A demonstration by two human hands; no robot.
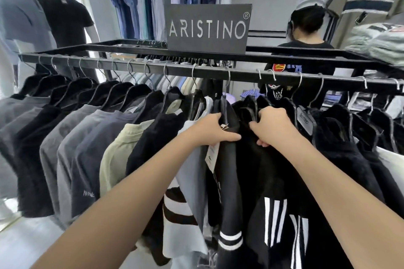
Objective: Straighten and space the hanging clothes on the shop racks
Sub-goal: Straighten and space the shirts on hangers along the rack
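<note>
A black rail (pixel 131 67) crosses the view with several shirts on wire-hooked hangers. Grey, black and cream T-shirts (pixel 91 150) hang spaced out on the left. In the middle hangs a black garment with white cuff stripes (pixel 229 192), a paper tag (pixel 212 155) dangling beside it. My left hand (pixel 211 130) grips that garment's shoulder. My right hand (pixel 273 125) is closed on the shoulder and hanger of the black shirt with white stripes (pixel 275 214) just to its right. More black shirts (pixel 349 144) crowd the right end.
A dark ARISTINO sign (pixel 207 28) stands on the rack top. A person in a black T-shirt (pixel 306 28) stands behind the rack. Folded clothes (pixel 380 41) lie on the rack's right end. Mannequins (pixel 63 19) stand at left; blue shirts (pixel 140 2) hang on the back wall.
</note>
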